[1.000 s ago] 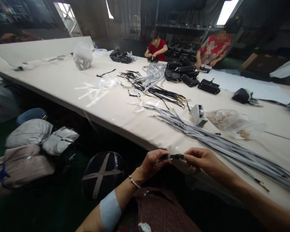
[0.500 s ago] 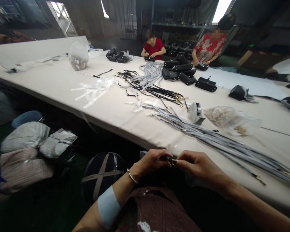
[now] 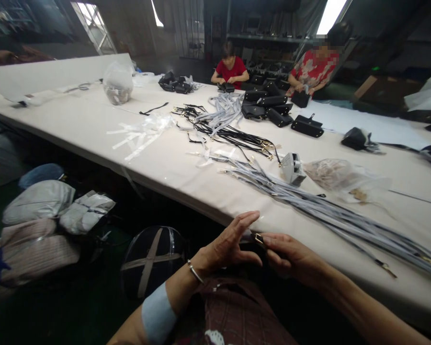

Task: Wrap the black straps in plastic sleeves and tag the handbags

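Note:
Over the table's near edge, my right hand (image 3: 291, 250) pinches a dark strap with a gold buckle (image 3: 258, 238); most of the strap is hidden by the hand. Just left of the buckle is my left hand (image 3: 230, 245), its fingers stretched out and thumb apart, with nothing in it. Beyond my hands, a bundle of straps in grey wrapping (image 3: 301, 197) with gold fittings runs along the table (image 3: 187, 191) to the right. Farther back lie bare black straps (image 3: 233, 136) with gold clasps and a pile of grey-wrapped straps (image 3: 224, 110).
A tape dispenser (image 3: 292, 168) and a plastic bag (image 3: 341, 175) stand behind the strap bundle. White strips (image 3: 136, 136) lie to the left. Black bags (image 3: 266, 105) are piled before two co-workers across the table. A round black stool (image 3: 132, 258) and wrapped bundles (image 3: 39, 201) are on the floor.
My left hand has let go and its fingers have opened out. My right hand keeps the strap, and its buckle now shows more plainly. The co-worker at right has raised a black bag.

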`<state>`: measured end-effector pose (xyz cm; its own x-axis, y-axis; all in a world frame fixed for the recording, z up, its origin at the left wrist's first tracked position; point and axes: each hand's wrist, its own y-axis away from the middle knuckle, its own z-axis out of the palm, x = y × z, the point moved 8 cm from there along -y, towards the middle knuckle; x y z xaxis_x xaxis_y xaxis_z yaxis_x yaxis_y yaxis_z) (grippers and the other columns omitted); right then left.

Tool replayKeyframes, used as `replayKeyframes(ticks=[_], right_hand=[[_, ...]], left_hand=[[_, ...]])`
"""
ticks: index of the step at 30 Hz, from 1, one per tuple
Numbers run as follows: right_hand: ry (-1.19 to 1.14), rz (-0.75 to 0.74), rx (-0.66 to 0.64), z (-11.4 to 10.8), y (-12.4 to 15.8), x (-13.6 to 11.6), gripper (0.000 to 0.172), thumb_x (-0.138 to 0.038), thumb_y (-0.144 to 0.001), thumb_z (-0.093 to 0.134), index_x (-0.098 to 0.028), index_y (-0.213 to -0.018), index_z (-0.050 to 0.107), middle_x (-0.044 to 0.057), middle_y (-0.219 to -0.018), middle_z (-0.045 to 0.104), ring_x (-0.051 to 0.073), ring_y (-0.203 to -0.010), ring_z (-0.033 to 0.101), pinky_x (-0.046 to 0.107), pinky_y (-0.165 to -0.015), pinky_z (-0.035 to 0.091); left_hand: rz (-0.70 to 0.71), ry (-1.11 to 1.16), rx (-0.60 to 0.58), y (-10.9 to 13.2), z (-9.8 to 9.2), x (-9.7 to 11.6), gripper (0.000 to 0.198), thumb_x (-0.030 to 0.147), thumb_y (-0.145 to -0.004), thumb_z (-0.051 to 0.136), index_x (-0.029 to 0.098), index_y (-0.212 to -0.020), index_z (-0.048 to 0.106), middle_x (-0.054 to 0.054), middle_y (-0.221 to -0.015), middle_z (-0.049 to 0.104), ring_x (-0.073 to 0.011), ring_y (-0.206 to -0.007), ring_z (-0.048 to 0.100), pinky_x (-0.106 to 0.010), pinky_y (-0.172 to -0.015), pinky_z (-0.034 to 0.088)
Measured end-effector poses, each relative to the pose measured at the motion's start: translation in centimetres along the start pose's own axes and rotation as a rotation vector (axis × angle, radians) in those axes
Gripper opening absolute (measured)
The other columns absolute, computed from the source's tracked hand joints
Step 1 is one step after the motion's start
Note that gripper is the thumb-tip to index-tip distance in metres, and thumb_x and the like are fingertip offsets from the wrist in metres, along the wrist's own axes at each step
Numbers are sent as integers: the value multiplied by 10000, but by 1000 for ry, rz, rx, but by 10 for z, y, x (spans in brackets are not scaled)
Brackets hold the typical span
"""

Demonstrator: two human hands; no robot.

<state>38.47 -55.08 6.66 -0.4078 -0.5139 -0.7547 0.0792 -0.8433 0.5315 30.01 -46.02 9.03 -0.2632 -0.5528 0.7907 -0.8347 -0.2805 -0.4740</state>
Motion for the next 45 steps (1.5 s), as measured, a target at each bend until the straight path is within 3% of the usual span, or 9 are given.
replayKeyframes(ticks=[4, 7, 14, 23, 28, 31, 37, 41, 45], right_hand=[[222, -32, 128, -15, 1, -3, 510, -591, -833, 657, -131, -1051, 660, -73, -512, 408, 56, -444, 256, 212, -447, 160], [418, -59, 230, -22, 0, -5, 590, -638, -832, 600, -134, -1135, 657, -58, -527, 440, 84, -467, 341, 224, -468, 221], [907, -198, 300, -13, 3, -17, 407, -451, -933, 456, -184, -1155, 668, -13, -594, 551, 163, -559, 511, 277, -555, 384], [1277, -303, 378, -23, -3, 0, 336, -372, -974, 366, -209, -1117, 623, 97, -966, 724, 274, -885, 678, 362, -780, 473], [1408, -219, 567, -32, -7, 8, 274, -371, -965, 369, -209, -972, 590, 100, -791, 708, 281, -703, 681, 337, -614, 421], [1308, -277, 623, -28, -8, 2, 234, -360, -931, 397, -212, -892, 573, 104, -754, 688, 271, -687, 660, 331, -594, 386], [405, -141, 532, -41, -22, 22, 232, -438, -845, 455, -211, -889, 476, -3, -695, 627, 134, -534, 538, 258, -539, 405], [443, -117, 482, -38, -29, 32, 240, -425, -813, 513, -199, -886, 480, -13, -654, 634, 127, -495, 540, 247, -504, 395], [539, -154, 443, -26, -32, 31, 196, -388, -863, 522, -198, -898, 485, -23, -658, 641, 118, -500, 536, 236, -509, 404]], left_hand=[[-271, -13, 237, 5, -19, -14, 464, 564, -839, 650, 163, -1071, 620, -98, -1041, 641, -212, -947, 611, -333, -860, 516], [-493, -52, 160, 6, -13, -27, 363, 525, -865, 623, 169, -796, 616, -7, -739, 605, -141, -689, 552, -252, -659, 456], [-727, 47, -5, 12, 9, -53, 248, 399, -854, 607, 163, -782, 630, 7, -685, 650, -135, -640, 593, -227, -600, 426], [-518, -313, -141, 14, 29, -43, 137, 225, -950, 472, 176, -892, 586, -47, -862, 665, -172, -758, 609, -277, -736, 470], [-450, -370, -122, 14, 42, -37, 108, 195, -950, 447, 178, -928, 552, -47, -874, 643, -171, -743, 609, -274, -711, 487], [-387, -445, -32, 13, 42, -34, 113, 211, -957, 447, 185, -909, 546, -42, -850, 639, -171, -749, 612, -269, -691, 489], [-142, -588, 16, 20, 46, -27, 191, 226, -990, 394, 179, -892, 552, -51, -801, 628, -172, -737, 606, -265, -650, 480], [-223, -539, 32, 23, 37, -33, 189, 223, -980, 407, 181, -874, 558, -59, -826, 627, -187, -780, 602, -309, -734, 504], [-323, -314, 59, 18, 28, -38, 120, 199, -947, 422, 188, -923, 539, -91, -1092, 621, -207, -988, 605, -372, -905, 500]])
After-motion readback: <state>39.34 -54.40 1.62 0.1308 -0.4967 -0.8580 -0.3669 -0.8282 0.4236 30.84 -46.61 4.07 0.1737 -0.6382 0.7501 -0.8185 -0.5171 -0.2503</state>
